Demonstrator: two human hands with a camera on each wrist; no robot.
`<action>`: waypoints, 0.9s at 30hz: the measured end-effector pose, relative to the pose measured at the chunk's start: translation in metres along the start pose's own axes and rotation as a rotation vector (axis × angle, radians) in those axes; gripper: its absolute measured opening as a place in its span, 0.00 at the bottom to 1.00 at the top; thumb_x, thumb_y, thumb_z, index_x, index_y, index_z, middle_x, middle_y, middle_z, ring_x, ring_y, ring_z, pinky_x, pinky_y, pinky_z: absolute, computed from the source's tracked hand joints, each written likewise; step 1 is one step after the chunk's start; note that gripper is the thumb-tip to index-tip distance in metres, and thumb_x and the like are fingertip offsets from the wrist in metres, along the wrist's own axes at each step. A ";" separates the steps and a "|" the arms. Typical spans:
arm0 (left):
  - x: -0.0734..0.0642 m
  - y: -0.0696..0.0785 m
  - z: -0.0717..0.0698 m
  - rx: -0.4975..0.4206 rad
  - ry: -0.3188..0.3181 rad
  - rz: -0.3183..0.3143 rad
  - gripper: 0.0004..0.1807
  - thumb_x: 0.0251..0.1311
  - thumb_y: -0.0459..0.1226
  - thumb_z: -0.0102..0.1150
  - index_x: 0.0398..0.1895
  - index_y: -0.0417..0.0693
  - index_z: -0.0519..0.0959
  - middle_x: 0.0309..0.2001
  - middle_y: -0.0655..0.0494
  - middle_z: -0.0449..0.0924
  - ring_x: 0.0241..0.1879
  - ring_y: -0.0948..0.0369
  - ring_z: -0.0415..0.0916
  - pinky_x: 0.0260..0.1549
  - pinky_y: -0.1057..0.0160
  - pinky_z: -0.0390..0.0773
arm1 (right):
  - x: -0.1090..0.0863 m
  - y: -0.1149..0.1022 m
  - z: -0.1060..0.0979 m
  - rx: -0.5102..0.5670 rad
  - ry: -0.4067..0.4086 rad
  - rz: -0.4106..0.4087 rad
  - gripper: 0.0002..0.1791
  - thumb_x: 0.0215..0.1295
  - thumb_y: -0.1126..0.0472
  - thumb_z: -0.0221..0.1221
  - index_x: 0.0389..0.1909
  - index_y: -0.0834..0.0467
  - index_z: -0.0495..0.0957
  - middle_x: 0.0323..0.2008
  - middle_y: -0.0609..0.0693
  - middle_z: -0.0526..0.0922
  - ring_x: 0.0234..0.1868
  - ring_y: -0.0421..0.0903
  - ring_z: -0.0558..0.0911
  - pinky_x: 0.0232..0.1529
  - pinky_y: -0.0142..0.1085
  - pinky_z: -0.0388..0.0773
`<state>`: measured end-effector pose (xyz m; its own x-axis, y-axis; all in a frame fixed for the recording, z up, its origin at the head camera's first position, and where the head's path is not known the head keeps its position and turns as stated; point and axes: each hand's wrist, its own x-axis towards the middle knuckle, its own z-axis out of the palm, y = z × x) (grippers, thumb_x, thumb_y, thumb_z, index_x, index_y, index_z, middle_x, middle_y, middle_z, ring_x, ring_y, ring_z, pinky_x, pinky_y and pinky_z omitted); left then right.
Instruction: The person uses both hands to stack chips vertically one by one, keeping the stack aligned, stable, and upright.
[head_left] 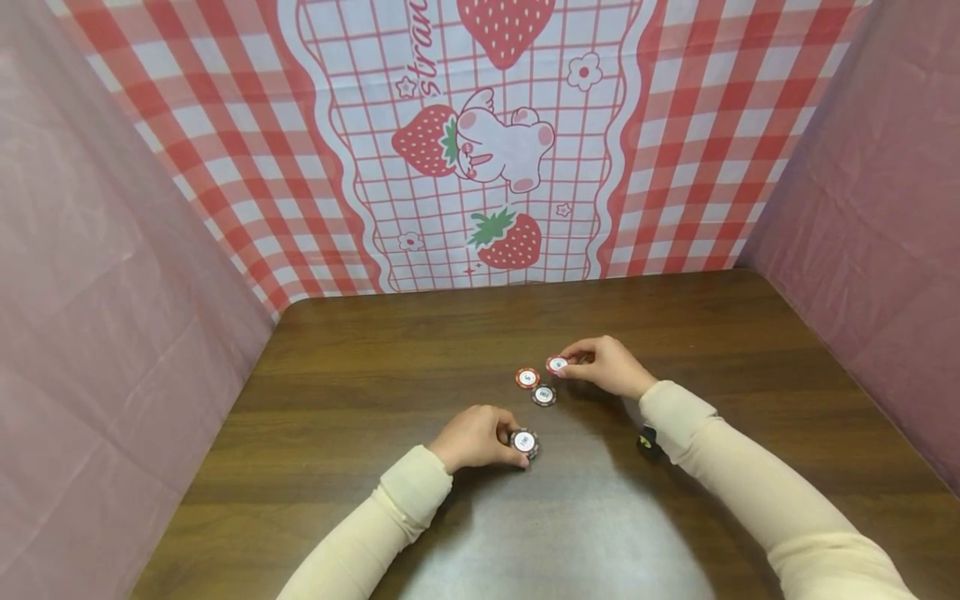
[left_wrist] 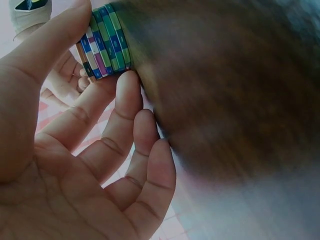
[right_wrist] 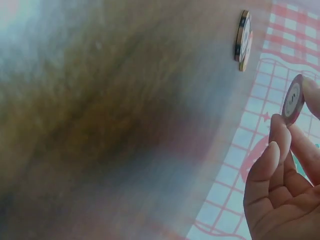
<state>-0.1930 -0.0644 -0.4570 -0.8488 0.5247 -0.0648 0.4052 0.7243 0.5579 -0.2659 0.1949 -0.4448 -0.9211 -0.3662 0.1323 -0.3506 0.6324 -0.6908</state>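
Observation:
My left hand [head_left: 480, 437] grips a short stack of poker chips [head_left: 524, 442] by its sides, thumb opposite the fingers. Several chip edges, mostly green and blue, show in the stack [left_wrist: 105, 42] in the left wrist view, which stands at the table surface. Farther back, my right hand [head_left: 606, 367] pinches a single pinkish-red poker chip [head_left: 557, 364] between thumb and fingers. This chip [right_wrist: 293, 99] is held up off the table in the right wrist view. Between the hands lie a red-orange poker chip [head_left: 527, 378] and a dark poker chip [head_left: 543, 395], side by side.
Brown wooden table [head_left: 360, 350] under both hands. A small black item [head_left: 647, 442] with a yellow-green mark shows by the right sleeve [head_left: 678, 417]. A red-checked strawberry cloth [head_left: 420, 200] hangs behind, and pink cloth walls [head_left: 862, 225] stand at the sides.

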 end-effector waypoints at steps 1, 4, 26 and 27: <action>0.000 0.000 0.000 0.000 0.000 0.001 0.18 0.37 0.49 0.79 0.33 0.56 0.85 0.22 0.69 0.76 0.23 0.72 0.68 0.25 0.72 0.67 | -0.001 0.000 0.000 0.002 0.007 -0.005 0.13 0.57 0.58 0.69 0.42 0.60 0.85 0.33 0.50 0.86 0.30 0.40 0.77 0.31 0.31 0.73; 0.000 0.000 0.000 -0.002 -0.001 0.001 0.19 0.37 0.49 0.79 0.33 0.56 0.85 0.21 0.69 0.76 0.23 0.72 0.68 0.25 0.72 0.67 | -0.004 -0.003 0.001 0.012 0.023 -0.019 0.13 0.56 0.56 0.70 0.41 0.58 0.86 0.31 0.49 0.86 0.28 0.40 0.76 0.29 0.30 0.72; -0.001 0.002 0.000 0.001 0.005 0.008 0.16 0.37 0.48 0.79 0.29 0.55 0.84 0.21 0.68 0.74 0.22 0.72 0.67 0.24 0.72 0.66 | -0.027 -0.029 0.014 0.098 -0.019 -0.122 0.12 0.55 0.59 0.71 0.41 0.55 0.86 0.29 0.44 0.83 0.28 0.36 0.75 0.29 0.29 0.73; -0.001 0.002 0.000 0.002 0.005 0.008 0.16 0.37 0.48 0.79 0.29 0.55 0.84 0.21 0.68 0.74 0.22 0.72 0.67 0.24 0.72 0.66 | -0.028 -0.029 0.015 0.092 -0.019 -0.133 0.12 0.55 0.58 0.71 0.41 0.55 0.86 0.29 0.44 0.83 0.28 0.35 0.75 0.29 0.29 0.73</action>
<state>-0.1918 -0.0637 -0.4556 -0.8469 0.5287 -0.0562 0.4131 0.7209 0.5564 -0.2270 0.1766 -0.4387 -0.8640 -0.4557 0.2139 -0.4512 0.5125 -0.7306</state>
